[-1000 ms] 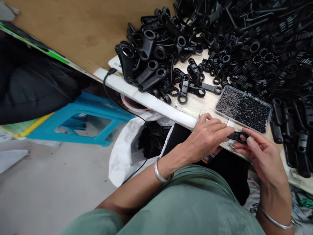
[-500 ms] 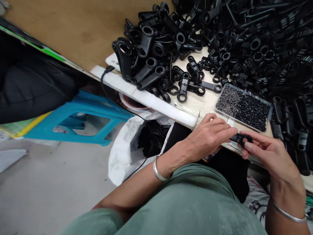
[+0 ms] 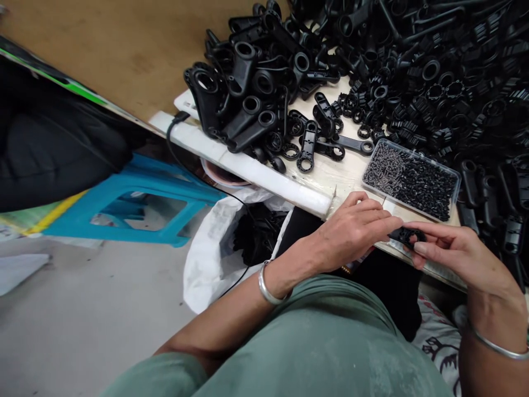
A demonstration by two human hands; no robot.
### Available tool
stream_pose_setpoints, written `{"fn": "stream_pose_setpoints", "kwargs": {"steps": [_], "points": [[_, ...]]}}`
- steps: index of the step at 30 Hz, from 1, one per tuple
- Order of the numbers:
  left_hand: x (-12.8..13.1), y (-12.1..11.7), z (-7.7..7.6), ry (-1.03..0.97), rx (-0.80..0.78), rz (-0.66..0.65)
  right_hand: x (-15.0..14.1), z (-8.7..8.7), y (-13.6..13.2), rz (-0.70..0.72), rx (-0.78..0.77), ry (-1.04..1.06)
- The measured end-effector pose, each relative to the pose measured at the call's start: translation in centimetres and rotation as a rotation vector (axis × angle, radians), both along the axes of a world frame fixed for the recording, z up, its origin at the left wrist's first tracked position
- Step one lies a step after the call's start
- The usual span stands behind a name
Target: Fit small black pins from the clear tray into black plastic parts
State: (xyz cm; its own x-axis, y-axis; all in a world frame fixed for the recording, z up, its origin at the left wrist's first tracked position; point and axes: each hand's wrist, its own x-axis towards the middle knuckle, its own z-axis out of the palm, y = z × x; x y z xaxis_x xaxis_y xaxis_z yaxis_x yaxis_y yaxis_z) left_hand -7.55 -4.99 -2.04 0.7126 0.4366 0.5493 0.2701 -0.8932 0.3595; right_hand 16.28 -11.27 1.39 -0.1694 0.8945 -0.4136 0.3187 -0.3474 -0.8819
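Between my two hands is a black plastic arm with a ring-shaped end [image 3: 409, 237], held over the table's front edge. My left hand [image 3: 359, 220] is closed around the arm's left part, which its fingers mostly hide. The thumb and fingers of my right hand [image 3: 450, 248] pinch the ring end from the right. Just beyond my hands lies a clear plastic box [image 3: 366, 179] with small metal pieces on its left side and small black pieces on its right. Similar black ring-ended arms [image 3: 308, 146] lie on the table farther left.
A large heap of black plastic parts [image 3: 413, 82] covers the back and right of the table. Along the front edge runs a white foam strip [image 3: 248, 165] with a black cable. Below are a white sack [image 3: 206, 264] of black parts and a blue stool [image 3: 124, 215].
My right wrist has shifted slightly right, and the ring end has turned a little in my right fingers. My left hand keeps nearly the same place. The view has moved only slightly.
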Motion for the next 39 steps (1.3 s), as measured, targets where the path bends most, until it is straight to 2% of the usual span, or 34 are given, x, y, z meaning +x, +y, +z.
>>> {"fn": "stream_pose_setpoints", "kwargs": {"steps": [3,9,11,14,16,19,21,25,29,33,37,39], "points": [[0.0,0.0,-0.2,0.05,-0.03,-0.013,0.0,-0.1,-0.4,-0.034,0.019,-0.006],[0.3,0.7,-0.8,0.119,0.023,0.005,1.3,0.8,-1.6,-0.162,0.09,-0.108],[0.3,0.9,-0.7,0.142,0.023,0.007,1.9,1.0,-1.7,-0.217,0.145,-0.217],[0.4,1.2,-0.3,0.175,0.014,0.009,2.3,0.8,-0.8,-0.283,0.318,-0.519],[0.4,1.3,0.0,0.178,0.005,0.004,2.1,0.5,0.4,-0.242,0.506,-0.731],[0.3,1.7,0.4,0.166,-0.012,-0.004,1.4,0.1,2.6,-0.082,0.713,-0.938],[0.3,2.1,0.7,0.168,-0.018,0.022,0.8,-0.1,4.0,0.0,0.738,-1.056],[0.2,3.2,1.3,0.18,0.001,0.112,0.2,-0.4,5.5,0.082,0.678,-1.249],[0.8,4.4,2.2,0.207,0.026,0.148,0.3,-0.5,5.8,0.112,0.642,-1.292],[1.9,5.6,3.1,0.28,0.03,0.152,0.8,-0.2,6.0,0.112,0.599,-1.243],[3.5,6.9,3.7,0.328,-0.006,0.126,1.9,0.3,5.5,-0.058,0.612,-0.985],[4.6,7.5,3.7,0.34,-0.016,0.078,2.3,0.4,4.9,-0.185,0.551,-0.842]]}}
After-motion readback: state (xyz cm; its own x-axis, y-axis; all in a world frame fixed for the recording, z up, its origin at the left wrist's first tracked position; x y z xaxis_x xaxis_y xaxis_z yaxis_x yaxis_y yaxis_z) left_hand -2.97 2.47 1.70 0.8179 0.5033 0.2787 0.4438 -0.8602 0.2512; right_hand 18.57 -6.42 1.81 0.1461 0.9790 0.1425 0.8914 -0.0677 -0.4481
